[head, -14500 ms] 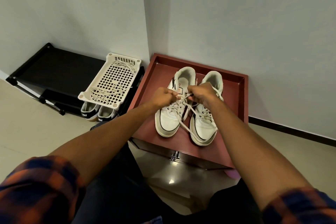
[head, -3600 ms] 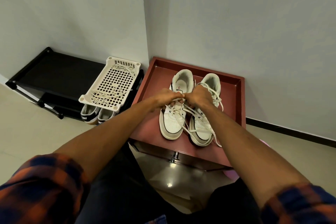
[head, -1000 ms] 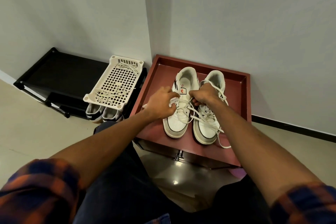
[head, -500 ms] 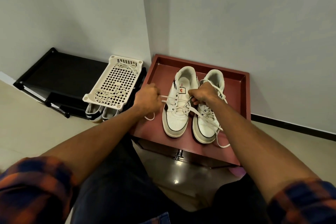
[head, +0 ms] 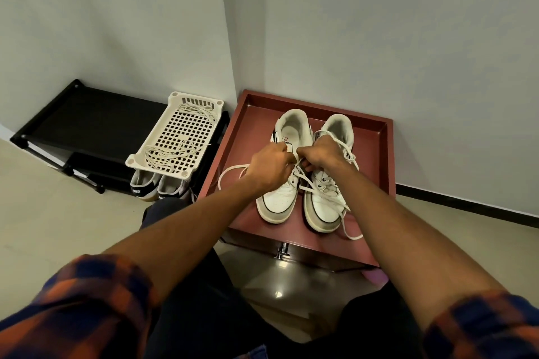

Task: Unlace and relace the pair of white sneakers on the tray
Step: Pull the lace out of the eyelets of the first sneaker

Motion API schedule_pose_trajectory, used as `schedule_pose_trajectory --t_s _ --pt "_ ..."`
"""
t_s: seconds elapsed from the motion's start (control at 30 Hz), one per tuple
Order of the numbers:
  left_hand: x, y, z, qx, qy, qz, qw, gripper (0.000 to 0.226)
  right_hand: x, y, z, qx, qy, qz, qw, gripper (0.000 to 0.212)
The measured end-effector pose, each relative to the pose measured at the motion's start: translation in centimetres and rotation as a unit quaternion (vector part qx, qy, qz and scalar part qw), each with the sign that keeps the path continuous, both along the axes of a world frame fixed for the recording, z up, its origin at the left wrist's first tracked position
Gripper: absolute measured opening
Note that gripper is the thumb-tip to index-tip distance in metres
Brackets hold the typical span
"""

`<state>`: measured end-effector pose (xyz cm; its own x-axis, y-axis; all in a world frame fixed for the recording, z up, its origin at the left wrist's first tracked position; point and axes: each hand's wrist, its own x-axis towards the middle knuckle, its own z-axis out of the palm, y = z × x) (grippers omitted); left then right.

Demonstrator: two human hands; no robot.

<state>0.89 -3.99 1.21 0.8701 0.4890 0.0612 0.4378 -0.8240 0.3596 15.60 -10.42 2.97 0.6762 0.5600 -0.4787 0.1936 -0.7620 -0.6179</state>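
Two white sneakers stand side by side, toes toward me, on a dark red tray (head: 376, 160). My left hand (head: 269, 167) and my right hand (head: 319, 154) meet over the upper eyelets of the left sneaker (head: 280, 198), each pinching its white lace (head: 230, 173). One end of that lace loops out to the left over the tray floor. The right sneaker (head: 322, 207) is laced, and its loose ends trail over the toe toward the tray's front edge. My hands hide the left sneaker's tongue and top eyelets.
A white perforated plastic basket (head: 178, 137) holding loose laces rests on a black shoe rack (head: 87, 122) to the left. Dark sneakers (head: 154, 188) sit under the basket. Grey walls form a corner right behind the tray. My knees are below, near the tray's front edge.
My left hand, which had pulled the lace out to the left half a second ago, has come back to the left sneaker and meets my right hand there.
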Motion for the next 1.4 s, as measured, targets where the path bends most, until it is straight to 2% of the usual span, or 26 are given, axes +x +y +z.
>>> schedule_pose_trajectory --t_s 0.13,0.27,0.37,0.47,0.53,0.63,0.7,0.77,0.83,0.93,1.0,1.03,1.1,1.27,1.33,1.4 --pt "-1.0 1.2 0.1 0.032 -0.02 -0.005 0.999 0.02 0.1 0.0 0.4 -0.009 0.008 -0.006 1.0 0.018" --pt "-4.5 4.7 0.5 -0.01 -0.027 0.138 0.99 0.017 0.5 -0.1 0.5 -0.016 0.024 -0.01 1.0 0.018" --pt "-7.1 6.5 1.0 -0.049 0.022 0.19 0.98 0.034 0.2 0.0 0.6 -0.016 0.011 -0.006 1.0 0.019" --pt "-7.0 6.7 1.2 -0.08 0.035 0.184 0.979 0.06 -0.5 0.1 0.6 -0.022 -0.064 0.013 0.998 0.025" --pt "-5.4 5.9 1.4 -0.124 0.013 0.18 0.976 0.06 -1.1 -0.1 0.1 -0.013 -0.149 0.015 0.989 0.035" --pt "-1.7 4.3 1.9 -0.187 0.032 0.156 0.969 0.063 -2.2 -0.9 -0.6 0.077 -0.245 0.018 0.966 0.045" --pt "0.4 3.5 2.0 -0.199 0.053 0.149 0.967 0.055 -2.8 -1.5 -0.6 0.136 -0.278 0.043 0.95 0.035" --pt "2.0 3.2 2.0 -0.182 0.084 0.154 0.967 0.043 -3.2 -1.5 -0.2 0.145 -0.295 0.093 0.94 0.017" --pt "2.8 3.3 2.1 -0.178 0.103 0.176 0.963 0.033 -3.4 -1.2 0.0 0.13 -0.294 0.161 0.933 0.014" --pt "2.8 4.0 2.1 -0.238 0.074 0.214 0.944 0.023 -4.1 -0.6 -0.1 0.086 -0.28 0.239 0.926 0.021" --pt "2.1 4.9 1.5 -0.362 0.016 0.238 0.901 0.021 -4.5 -0.1 -0.6 0.061 -0.271 0.255 0.926 0.022" --pt "1.6 5.4 1.1 -0.421 -0.007 0.245 0.873 0.028 -4.7 0.3 -0.9 0.049 -0.262 0.265 0.926 0.021" --pt "0.9 5.8 0.8 -0.477 -0.028 0.247 0.843 0.042 -4.9 1.2 -1.1 0.012 -0.236 0.289 0.928 0.017" --pt "0.8 5.9 0.4 -0.499 -0.049 0.253 0.827 0.043 -4.6 2.7 -0.5 -0.06 -0.234 0.351 0.905 0.014" --pt "0.6 5.8 0.4 -0.506 -0.06 0.258 0.821 0.041 -4.3 2.3 -0.8 -0.051 -0.214 0.346 0.912 0.018" --pt "0.6 5.6 0.2 -0.499 -0.067 0.253 0.826 0.04 -3.9 1.4 -1.3 -0.019 -0.15 0.32 0.935 0.028"
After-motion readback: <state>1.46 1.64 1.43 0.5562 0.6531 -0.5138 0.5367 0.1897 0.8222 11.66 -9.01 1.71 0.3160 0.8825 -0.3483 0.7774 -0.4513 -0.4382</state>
